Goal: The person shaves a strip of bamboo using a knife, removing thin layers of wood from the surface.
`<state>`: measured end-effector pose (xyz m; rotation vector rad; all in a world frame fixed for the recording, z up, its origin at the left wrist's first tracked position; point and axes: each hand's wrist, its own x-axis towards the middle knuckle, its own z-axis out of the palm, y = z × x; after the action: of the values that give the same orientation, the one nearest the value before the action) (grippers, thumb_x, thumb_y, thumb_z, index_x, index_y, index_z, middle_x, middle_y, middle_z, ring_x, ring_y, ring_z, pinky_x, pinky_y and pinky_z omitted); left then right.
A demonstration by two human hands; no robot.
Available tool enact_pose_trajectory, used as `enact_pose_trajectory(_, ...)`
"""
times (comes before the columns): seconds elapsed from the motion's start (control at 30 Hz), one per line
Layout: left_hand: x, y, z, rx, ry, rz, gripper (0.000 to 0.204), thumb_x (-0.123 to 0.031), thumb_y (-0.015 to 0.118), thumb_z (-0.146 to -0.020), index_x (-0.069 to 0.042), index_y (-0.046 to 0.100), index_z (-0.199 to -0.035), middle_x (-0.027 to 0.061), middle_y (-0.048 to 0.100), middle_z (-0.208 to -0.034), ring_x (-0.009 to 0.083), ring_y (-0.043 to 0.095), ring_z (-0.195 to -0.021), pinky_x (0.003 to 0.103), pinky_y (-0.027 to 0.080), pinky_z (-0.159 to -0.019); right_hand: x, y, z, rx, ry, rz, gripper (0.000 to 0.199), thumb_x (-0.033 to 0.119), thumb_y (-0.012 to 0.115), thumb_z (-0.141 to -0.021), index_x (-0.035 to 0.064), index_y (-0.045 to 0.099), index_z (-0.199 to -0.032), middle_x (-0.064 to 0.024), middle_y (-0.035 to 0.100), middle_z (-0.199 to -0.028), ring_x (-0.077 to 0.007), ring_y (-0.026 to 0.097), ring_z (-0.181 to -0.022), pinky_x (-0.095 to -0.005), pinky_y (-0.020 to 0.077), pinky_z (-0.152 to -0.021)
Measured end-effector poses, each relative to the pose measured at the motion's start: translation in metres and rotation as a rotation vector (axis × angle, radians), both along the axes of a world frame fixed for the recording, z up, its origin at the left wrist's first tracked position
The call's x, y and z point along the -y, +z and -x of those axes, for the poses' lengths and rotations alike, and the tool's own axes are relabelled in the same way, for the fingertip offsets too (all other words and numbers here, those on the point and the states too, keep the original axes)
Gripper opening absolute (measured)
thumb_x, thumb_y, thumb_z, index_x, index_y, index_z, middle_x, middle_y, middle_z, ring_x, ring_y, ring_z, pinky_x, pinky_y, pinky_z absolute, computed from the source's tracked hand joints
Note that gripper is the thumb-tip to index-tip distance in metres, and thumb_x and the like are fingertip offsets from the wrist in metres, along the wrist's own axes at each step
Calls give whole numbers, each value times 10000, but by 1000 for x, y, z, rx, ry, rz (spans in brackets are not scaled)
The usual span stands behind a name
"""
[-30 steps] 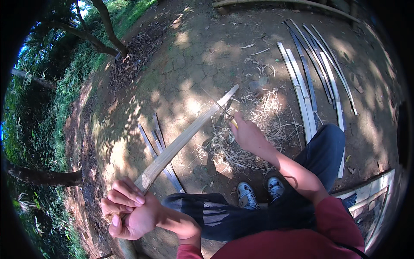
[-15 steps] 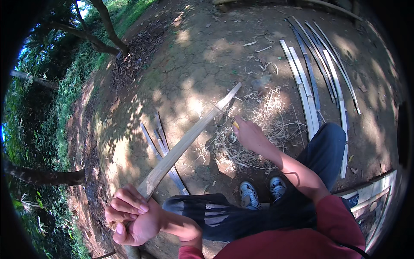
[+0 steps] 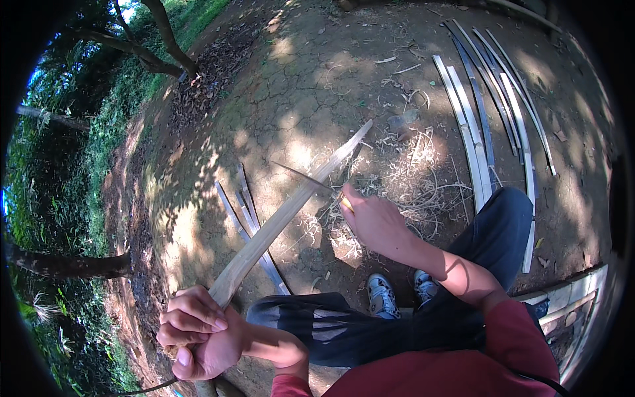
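My left hand [image 3: 202,333] is wrapped round the near end of a long, pale bamboo slat [image 3: 268,239], its fingers closed. The slat slants away to the upper right and narrows toward its far tip. In my right hand [image 3: 376,221] is a knife [image 3: 301,175] with a yellowish handle, mostly covered by my fingers. Its thin dark blade lies crosswise over the far half of the slat, pointing to the upper left. Whether the edge bites into the wood cannot be made out.
Curled shavings [image 3: 423,178] litter the ground beyond my shoes [image 3: 382,296]. Several long bamboo strips [image 3: 471,132] lie at the right. A few shorter strips [image 3: 251,231] rest under the slat. Tree trunks [image 3: 169,40] stand at the left, and a slatted frame [image 3: 572,301] is at the lower right.
My right hand has moved nearer to me and slightly left, bringing the knife down along the slat. More of the blade now sticks out past the slat's left side. My left hand has hardly moved.
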<state>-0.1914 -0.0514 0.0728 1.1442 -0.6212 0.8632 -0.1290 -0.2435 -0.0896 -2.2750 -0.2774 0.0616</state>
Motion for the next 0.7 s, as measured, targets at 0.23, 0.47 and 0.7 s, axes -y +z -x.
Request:
enact_pose_trajectory(0.23,7,10,0,49,-114,-168,314,-243,481,-712,-129,271,-508,18,269,-419,130,348,-365,245,263,-346,8,55,18,-27,144,-48,261,224,492,-941,0,470,-1073,-174,592,-570,-389,627,-610,-493,494,-561)
enact_pose_trajectory(0.47,16,2,4,98,-75,-222,346,-258,484,-730,-144,255,-496,18,288,-414,115,356,-374,238,262,-353,5,15,4,-21,55,-23,266,212,489,-938,11,461,-1109,-165,594,-582,-384,625,-605,-481,498,-571)
enact_pose_trajectory(0.7,13,3,8,96,-23,-252,358,-261,482,-739,-142,258,-487,19,301,-411,114,370,-371,238,261,-349,14,60,26,-85,134,-44,291,232,487,-939,7,459,-1122,-183,596,-602,-400,624,-642,-495,492,-588)
